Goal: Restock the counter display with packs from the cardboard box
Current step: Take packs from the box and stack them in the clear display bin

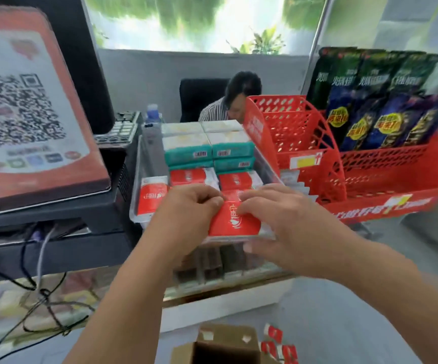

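At the far left a QR-code sign (pixel 28 109) is leaning on a black terminal (pixel 54 214), and cables (pixel 41 285) are trailing below it. Just right of that, a clear display tray (pixel 135 195) is holding teal packs (pixel 189 155) at the back and stocked red packs (pixel 194 176) in front of them. Behind the tray a seated person (pixel 233 101) is bending forward.

The left hand (pixel 186 208) is curling its fingers (pixel 207 198) and thumb onto the upper left edge of a red pack (pixel 235 219), which is lying at the tray's front right corner. The right hand (pixel 286 219) is meeting it from the other side, its fingers (pixel 254 198) bending onto the pack's upper right edge while the thumb is hanging below the tray's front lip. Both hands are clamping the same pack.

Low in the frame, the cardboard box (pixel 223 345) is standing open on the table (pixel 330 324), with loose red packs (pixel 278 342) lying just beside it on the right. Further right, a red basket rack (pixel 304 143) is standing next to the tray, and dark snack bags (pixel 370 101) are standing upright in it.
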Demonstrator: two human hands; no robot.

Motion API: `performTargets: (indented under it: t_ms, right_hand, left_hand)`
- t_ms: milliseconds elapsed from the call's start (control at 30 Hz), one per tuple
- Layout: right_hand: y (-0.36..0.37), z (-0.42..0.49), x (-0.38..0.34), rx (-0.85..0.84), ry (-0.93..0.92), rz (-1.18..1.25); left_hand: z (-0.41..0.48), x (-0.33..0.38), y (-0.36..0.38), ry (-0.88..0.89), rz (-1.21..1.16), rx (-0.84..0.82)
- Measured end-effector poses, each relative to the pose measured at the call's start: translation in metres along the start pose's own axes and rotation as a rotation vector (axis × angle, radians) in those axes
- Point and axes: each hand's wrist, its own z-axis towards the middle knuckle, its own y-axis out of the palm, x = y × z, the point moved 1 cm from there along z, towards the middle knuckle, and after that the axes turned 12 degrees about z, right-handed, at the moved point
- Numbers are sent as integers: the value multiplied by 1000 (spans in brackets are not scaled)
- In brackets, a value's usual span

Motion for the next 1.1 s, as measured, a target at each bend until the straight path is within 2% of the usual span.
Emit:
performTargets:
  t_ms: [233,367,500,667,800,933,1100]
  right_hand:
    - [-24,68,27,-143,57,-168]
    - [-12,107,74,-211,140,-220]
    - [10,127,104,-244,133,-202]
    - [25,123,122,-121,-10,-172]
    - [23,117,122,-89,-65,-141]
    - [9,90,108,18,-82,-40]
    - [4,34,77,91,-104,-1]
  left_hand:
    - [48,20,-11,41,16,59]
    - [57,24,-13,32,53,135]
    - [58,27,-8,-1,92,165]
    - [58,32,6,-40,95,227]
    - [50,36,21,-66,68,237]
    - [34,39,31,-67,61,201]
    - [9,30,40,-97,100,66]
